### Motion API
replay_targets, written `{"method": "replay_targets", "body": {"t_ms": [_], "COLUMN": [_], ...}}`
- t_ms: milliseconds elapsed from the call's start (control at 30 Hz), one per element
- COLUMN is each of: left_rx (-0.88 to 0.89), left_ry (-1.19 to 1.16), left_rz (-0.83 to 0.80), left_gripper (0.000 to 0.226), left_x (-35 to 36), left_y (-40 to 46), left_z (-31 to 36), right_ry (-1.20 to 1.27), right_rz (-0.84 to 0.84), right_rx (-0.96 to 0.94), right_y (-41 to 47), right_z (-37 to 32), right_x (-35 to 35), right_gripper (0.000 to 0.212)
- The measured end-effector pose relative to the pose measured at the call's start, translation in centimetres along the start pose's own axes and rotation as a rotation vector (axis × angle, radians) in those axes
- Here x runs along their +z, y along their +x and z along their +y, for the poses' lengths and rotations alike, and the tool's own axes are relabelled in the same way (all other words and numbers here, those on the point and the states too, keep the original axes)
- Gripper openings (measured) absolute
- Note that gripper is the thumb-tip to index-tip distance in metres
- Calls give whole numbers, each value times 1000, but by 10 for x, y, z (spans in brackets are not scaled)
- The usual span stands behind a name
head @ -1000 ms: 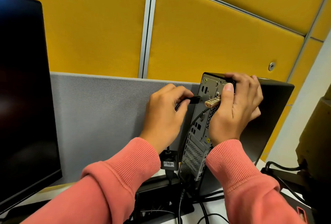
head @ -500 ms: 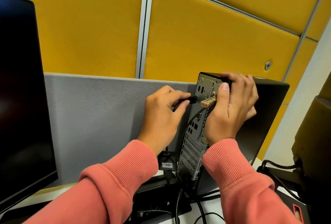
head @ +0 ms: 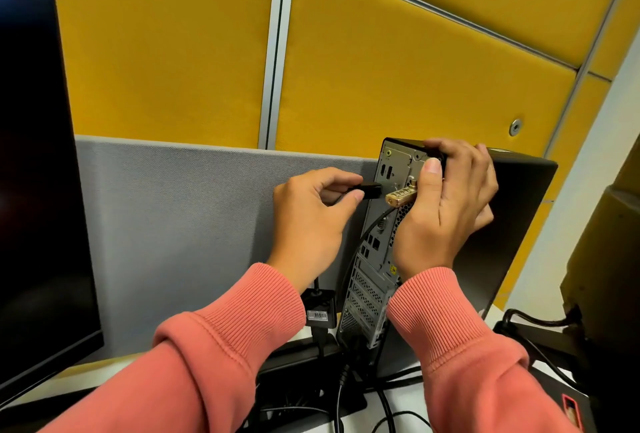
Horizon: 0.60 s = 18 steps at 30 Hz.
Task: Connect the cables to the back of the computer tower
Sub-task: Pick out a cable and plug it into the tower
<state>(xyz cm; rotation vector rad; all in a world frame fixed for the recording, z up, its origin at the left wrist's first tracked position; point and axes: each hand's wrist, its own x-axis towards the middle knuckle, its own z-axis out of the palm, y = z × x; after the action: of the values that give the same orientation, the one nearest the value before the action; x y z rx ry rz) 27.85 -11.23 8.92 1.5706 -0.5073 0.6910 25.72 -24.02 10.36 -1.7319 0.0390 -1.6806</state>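
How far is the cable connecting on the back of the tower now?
Done: one black cable already seems to run to the rear panel. In hand: the left hand pinches a black plug at the upper ports while the right hand steadies the computer tower. Left: seating this plug; the lower ports look empty.

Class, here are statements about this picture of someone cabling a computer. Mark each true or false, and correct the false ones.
1. The left hand pinches a black plug at the tower's back panel. True.
2. The right hand hangs idle beside the desk. False: it grips the tower's top rear corner.
3. A brass combination lock sits on the back panel. True.
4. The monitor at left shows a bright picture. False: its screen is dark.
5. The person's sleeves are blue. False: they are salmon pink.
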Motion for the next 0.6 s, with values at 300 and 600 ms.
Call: {"method": "replay_targets", "body": {"t_ms": [300, 600], "left_rx": [18, 11], "left_ry": [14, 150], "left_rz": [-7, -184], "left_gripper": [17, 37], "left_x": [2, -8], "left_y": [1, 4], "left_z": [-4, -4], "right_ry": [-1, -56], "right_rz": [1, -23], "right_rx": [-4, 1], "right_y": [0, 0], "right_z": [2, 0], "right_x": [1, 1], "right_gripper": [28, 26]}}
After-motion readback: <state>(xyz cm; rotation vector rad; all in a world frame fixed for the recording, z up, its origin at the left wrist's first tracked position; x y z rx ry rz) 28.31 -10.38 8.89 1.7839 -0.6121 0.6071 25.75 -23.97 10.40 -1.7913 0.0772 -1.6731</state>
